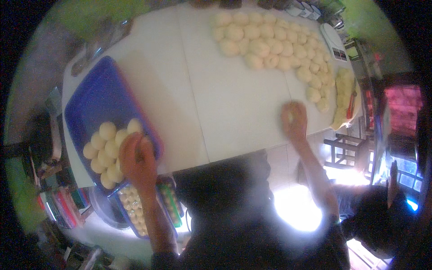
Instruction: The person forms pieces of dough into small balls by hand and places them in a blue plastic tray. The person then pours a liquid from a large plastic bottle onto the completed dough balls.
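My left hand (138, 158) is over the near right corner of a blue plastic tray (101, 87), fingers curled down among smooth dough balls (107, 131). Whether it grips one of them is hidden. Across the white tabletop (233, 111), my right hand (294, 119) is cupped close to the surface near the front edge. A pale patch shows between its blurred fingers, too unclear to name. Rougher dough pieces (266, 32) lie in crowded rows along the far right, the closest just beyond my right hand.
A white kitchen scale (332, 40) stands at the right rim. Beside it lie a flattened yellowish dough slab (344, 89) and a red-handled tool (351, 104). Another tray of dough balls (133, 206) is below the table, left. A wooden stool (344, 150) stands right.
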`<action>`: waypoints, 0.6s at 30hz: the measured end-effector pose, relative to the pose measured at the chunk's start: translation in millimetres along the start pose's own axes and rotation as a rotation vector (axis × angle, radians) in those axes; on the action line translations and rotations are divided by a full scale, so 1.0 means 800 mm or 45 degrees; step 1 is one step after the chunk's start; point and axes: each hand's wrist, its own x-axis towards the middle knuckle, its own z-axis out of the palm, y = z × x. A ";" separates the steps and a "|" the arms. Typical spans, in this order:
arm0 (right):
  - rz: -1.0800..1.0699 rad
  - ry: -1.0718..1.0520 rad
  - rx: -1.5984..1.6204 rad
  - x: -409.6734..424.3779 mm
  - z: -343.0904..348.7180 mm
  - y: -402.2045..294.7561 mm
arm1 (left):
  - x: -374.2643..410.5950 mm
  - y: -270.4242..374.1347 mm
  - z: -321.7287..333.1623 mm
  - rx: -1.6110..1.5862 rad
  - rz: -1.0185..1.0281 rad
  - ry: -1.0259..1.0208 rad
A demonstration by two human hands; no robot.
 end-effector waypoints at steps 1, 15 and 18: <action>0.017 0.097 0.023 0.029 0.010 0.003 | 0.001 -0.001 0.002 -0.007 0.017 -0.003; -0.082 -0.335 0.028 -0.027 -0.021 -0.106 | -0.010 -0.022 0.009 0.054 -0.019 -0.022; -0.124 -0.603 -0.059 -0.044 -0.064 -0.101 | -0.012 0.003 -0.009 -0.213 -0.006 -0.060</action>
